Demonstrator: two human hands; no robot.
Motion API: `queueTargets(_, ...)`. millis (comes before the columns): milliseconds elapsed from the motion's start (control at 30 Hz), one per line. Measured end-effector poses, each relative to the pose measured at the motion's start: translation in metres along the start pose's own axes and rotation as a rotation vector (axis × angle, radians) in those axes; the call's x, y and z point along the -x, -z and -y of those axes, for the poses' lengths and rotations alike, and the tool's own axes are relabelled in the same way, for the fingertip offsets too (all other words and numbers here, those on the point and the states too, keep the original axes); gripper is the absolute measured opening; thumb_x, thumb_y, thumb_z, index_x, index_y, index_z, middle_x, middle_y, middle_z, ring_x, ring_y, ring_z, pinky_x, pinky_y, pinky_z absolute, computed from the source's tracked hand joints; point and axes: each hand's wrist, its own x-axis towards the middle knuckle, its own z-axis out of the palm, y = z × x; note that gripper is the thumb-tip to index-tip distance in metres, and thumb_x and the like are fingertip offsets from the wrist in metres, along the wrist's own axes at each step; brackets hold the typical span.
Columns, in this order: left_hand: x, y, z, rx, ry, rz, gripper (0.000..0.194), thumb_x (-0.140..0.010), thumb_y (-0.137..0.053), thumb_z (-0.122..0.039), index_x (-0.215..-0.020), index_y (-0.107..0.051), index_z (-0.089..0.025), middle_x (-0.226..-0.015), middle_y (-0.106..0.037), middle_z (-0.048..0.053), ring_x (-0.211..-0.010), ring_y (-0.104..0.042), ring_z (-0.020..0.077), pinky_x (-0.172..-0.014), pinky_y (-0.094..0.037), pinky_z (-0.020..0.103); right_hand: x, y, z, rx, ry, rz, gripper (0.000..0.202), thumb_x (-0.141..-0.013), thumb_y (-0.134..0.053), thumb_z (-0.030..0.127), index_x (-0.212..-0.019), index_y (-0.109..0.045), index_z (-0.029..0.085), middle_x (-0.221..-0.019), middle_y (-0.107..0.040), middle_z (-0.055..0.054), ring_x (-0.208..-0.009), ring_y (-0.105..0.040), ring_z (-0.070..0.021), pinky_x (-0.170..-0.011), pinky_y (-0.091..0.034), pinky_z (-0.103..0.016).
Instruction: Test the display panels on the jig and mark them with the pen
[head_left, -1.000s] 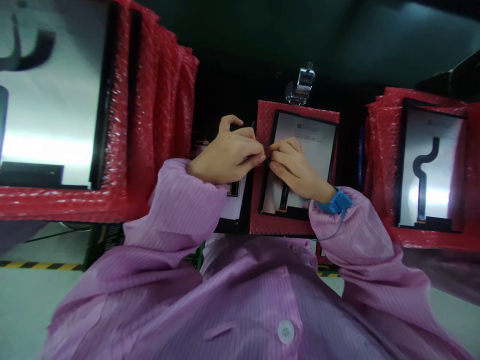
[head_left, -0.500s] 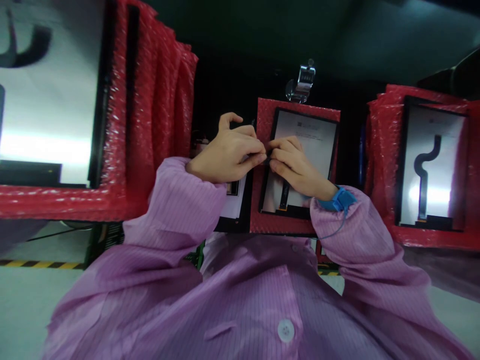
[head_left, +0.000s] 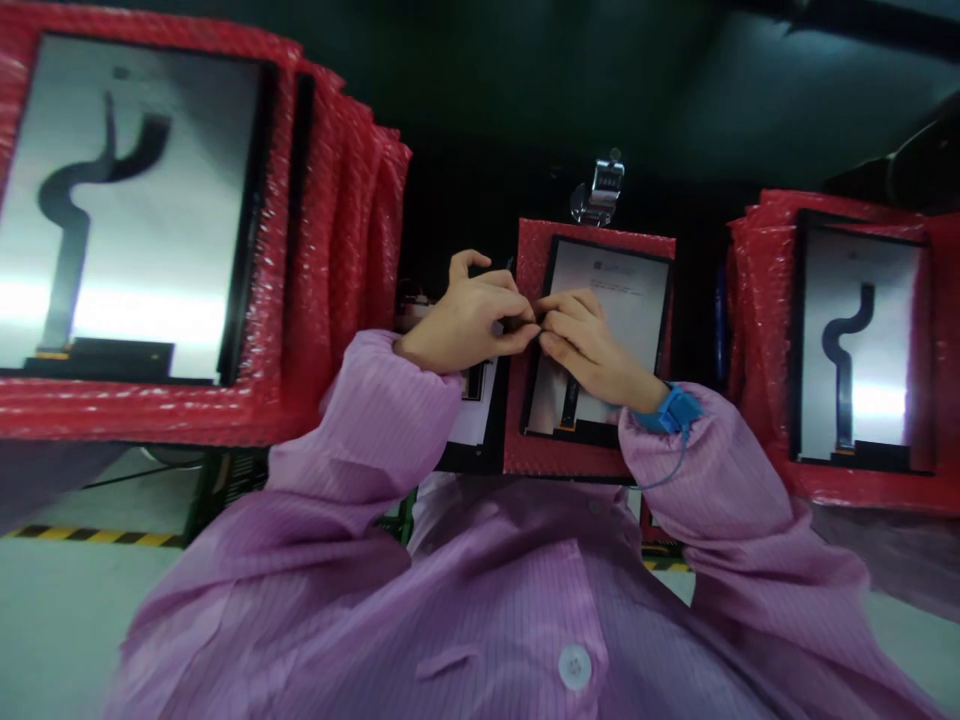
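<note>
One display panel [head_left: 630,290] lay on a red wrap sheet [head_left: 525,460], at 3 o'clock from the left hand [head_left: 476,315], partly under the right hand [head_left: 592,345]. Both hands pinched, fingertips close together near the panel's 9 o'clock edge; what they gripped was too small to tell. Dark worktop [head_left: 465,210] sat beneath. Tally counter [head_left: 606,178] stood at 12, red-wrapped stack [head_left: 337,250] at 9, second stack [head_left: 757,310] at 3. Pale floor [head_left: 60,600] showed at 8.
</note>
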Motion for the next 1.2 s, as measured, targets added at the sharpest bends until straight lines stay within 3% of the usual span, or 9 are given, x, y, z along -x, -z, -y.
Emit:
queueTargets(133, 0.000, 0.001, 0.000, -0.064, -0.001, -0.033, 0.019, -0.091, -0.059, -0.032, -0.078, -0.067, -0.021, -0.074, -0.069, -0.002, -0.086, -0.063, 0.0180, -0.111, -0.025, 0.056, 0.000, 0.000, 0.002, -0.002, -0.011, -0.047, 0.033, -0.107, -0.034, 0.042, -0.090, -0.053, 0.020, -0.113, -0.062, -0.009, -0.109, -0.048, -0.0233, -0.101, -0.038, -0.043)
queueTargets(200, 0.001, 0.003, -0.004, -0.085, -0.009, -0.115, 0.021, -0.095, -0.056, -0.035, -0.088, -0.069, -0.021, -0.089, -0.073, 0.002, -0.095, -0.064, 0.0202, -0.111, -0.028, 0.054, 0.001, 0.001, 0.003, -0.039, 0.000, -0.095, 0.034, -0.107, -0.034, 0.044, -0.094, -0.055, 0.020, -0.111, -0.062, -0.009, -0.108, -0.050, -0.0224, -0.101, -0.038, -0.042)
queueTargets(333, 0.020, 0.002, -0.022, -0.112, 0.015, -0.504, 0.031, -0.101, -0.048, -0.039, -0.114, -0.066, -0.017, -0.120, -0.068, 0.011, -0.116, -0.057, 0.0232, -0.104, -0.042, 0.044, 0.006, 0.001, -0.001, -0.066, 0.020, -0.243, 0.038, -0.108, -0.030, 0.048, -0.119, -0.055, 0.021, -0.119, -0.061, -0.009, -0.114, -0.052, -0.0226, -0.104, -0.036, -0.043)
queueTargets(400, 0.039, -0.007, -0.035, -0.146, 0.104, -0.733, 0.024, -0.102, -0.046, -0.031, -0.109, -0.065, -0.018, -0.115, -0.066, 0.010, -0.113, -0.058, 0.0215, -0.100, -0.047, 0.040, 0.009, 0.000, -0.007, -0.018, 0.002, -0.312, 0.039, -0.107, -0.031, 0.049, -0.122, -0.055, 0.022, -0.120, -0.062, -0.008, -0.116, -0.051, -0.0234, -0.104, -0.036, -0.042)
queueTargets(467, 0.059, -0.023, -0.045, -0.188, 0.200, -0.831, 0.019, -0.101, -0.046, -0.023, -0.098, -0.065, -0.019, -0.106, -0.066, 0.008, -0.105, -0.060, 0.0197, -0.095, -0.050, 0.037, 0.011, -0.001, -0.014, 0.047, -0.019, -0.382, 0.037, -0.107, -0.033, 0.048, -0.120, -0.056, 0.022, -0.119, -0.063, -0.008, -0.115, -0.051, -0.0238, -0.103, -0.036, -0.041)
queueTargets(533, 0.078, -0.044, -0.050, -0.276, 0.265, -0.784, 0.017, -0.098, -0.049, -0.018, -0.100, -0.065, -0.019, -0.105, -0.065, 0.008, -0.104, -0.059, 0.0205, -0.095, -0.052, 0.037, 0.011, -0.001, -0.021, 0.104, -0.010, -0.439, 0.037, -0.106, -0.035, 0.049, -0.117, -0.057, 0.022, -0.116, -0.064, -0.007, -0.113, -0.053, -0.0239, -0.102, -0.036, -0.041)
queueTargets(633, 0.096, -0.072, -0.049, -0.435, 0.402, -0.618, 0.035, -0.092, -0.056, -0.017, -0.126, -0.061, -0.017, -0.127, -0.059, 0.014, -0.119, -0.054, 0.0273, -0.104, -0.051, 0.045, 0.008, -0.001, -0.030, 0.167, 0.001, -0.491, 0.038, -0.104, -0.035, 0.052, -0.113, -0.057, 0.021, -0.113, -0.065, -0.008, -0.110, -0.056, -0.0247, -0.101, -0.036, -0.042)
queueTargets(733, 0.101, -0.087, -0.046, -0.526, 0.456, -0.539, 0.043, -0.091, -0.058, -0.018, -0.133, -0.060, -0.019, -0.140, -0.052, 0.015, -0.129, -0.049, 0.0315, -0.109, -0.049, 0.050, 0.006, 0.000, -0.038, 0.200, -0.043, -0.501, 0.041, -0.102, -0.034, 0.053, -0.110, -0.058, 0.021, -0.113, -0.065, -0.009, -0.111, -0.056, -0.0264, -0.102, -0.036, -0.045)
queueTargets(1200, 0.100, -0.087, -0.052, -0.619, 0.424, -0.528, 0.038, -0.091, -0.058, -0.018, -0.126, -0.068, -0.023, -0.130, -0.060, 0.012, -0.118, -0.059, 0.0268, -0.103, -0.054, 0.043, -0.002, 0.017, -0.065, 0.198, -0.124, -0.543, 0.047, -0.089, -0.035, 0.061, -0.092, -0.060, 0.022, -0.100, -0.067, -0.013, -0.098, -0.059, -0.0295, -0.101, -0.038, -0.054)
